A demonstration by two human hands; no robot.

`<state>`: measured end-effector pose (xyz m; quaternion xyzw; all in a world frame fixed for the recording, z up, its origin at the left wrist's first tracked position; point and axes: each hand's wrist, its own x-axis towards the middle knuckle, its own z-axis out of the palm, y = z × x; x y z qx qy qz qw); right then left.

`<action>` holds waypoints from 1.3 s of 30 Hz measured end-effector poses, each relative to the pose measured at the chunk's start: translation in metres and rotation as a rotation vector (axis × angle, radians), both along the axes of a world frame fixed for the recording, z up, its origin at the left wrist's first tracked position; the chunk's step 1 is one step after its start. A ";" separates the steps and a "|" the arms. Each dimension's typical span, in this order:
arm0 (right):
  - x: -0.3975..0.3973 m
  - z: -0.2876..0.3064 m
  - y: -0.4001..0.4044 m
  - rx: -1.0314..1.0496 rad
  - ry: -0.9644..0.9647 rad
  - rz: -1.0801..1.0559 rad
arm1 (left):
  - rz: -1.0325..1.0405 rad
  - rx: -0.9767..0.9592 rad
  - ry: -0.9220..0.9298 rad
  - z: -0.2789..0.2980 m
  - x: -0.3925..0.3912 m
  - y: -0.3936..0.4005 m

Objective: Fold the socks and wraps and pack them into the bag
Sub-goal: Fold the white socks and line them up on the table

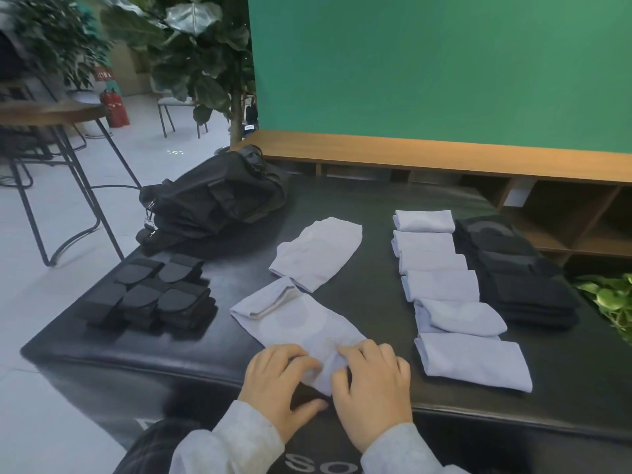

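Both hands work at the near edge of a black padded bench (102, 340), its smooth, leather-like surface faintly glossy. Left hand (278, 381) and right hand (372, 388), each in a pale grey sleeve, curl their fingers onto the near end of a pale lilac sock (297, 319) and pinch its soft knit fabric between them; the sock stretches away from the hands toward the upper left, its far cuff end folded over. Just beyond it lies a second lilac sock (318, 253), flat and doubled. To the right of the right hand, a column of folded lilac socks (444, 285) runs away from the person, neat rectangles overlapping one another, and beside that, farther right, a stack of folded black socks (519, 271). Left of the left hand sit black wraps (154, 292), folded into thick blocks with rounded tab ends. Farther off, beyond the wraps, a black fabric bag (212, 200) slumps on the bench's far left corner, metal clips hanging from its strap.

Behind the bench runs a wooden cubby shelf (444, 155) under a flat green wall (444, 63). Leafy potted plants (191, 46), a round wooden table (51, 111) on thin metal legs and red fire extinguishers (116, 107) stand on the pale tiled floor at left.
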<state>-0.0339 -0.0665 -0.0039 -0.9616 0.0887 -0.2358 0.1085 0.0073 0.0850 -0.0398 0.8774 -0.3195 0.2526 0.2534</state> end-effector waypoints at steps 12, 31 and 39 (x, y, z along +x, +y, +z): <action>-0.023 -0.016 0.003 0.079 -0.085 0.143 | -0.102 -0.121 0.205 0.004 0.002 0.018; -0.012 0.008 -0.008 0.345 0.194 0.276 | 0.109 -0.092 0.064 0.017 -0.001 0.034; 0.001 0.014 -0.006 0.308 0.222 0.170 | 0.203 -0.161 0.221 0.020 0.003 0.030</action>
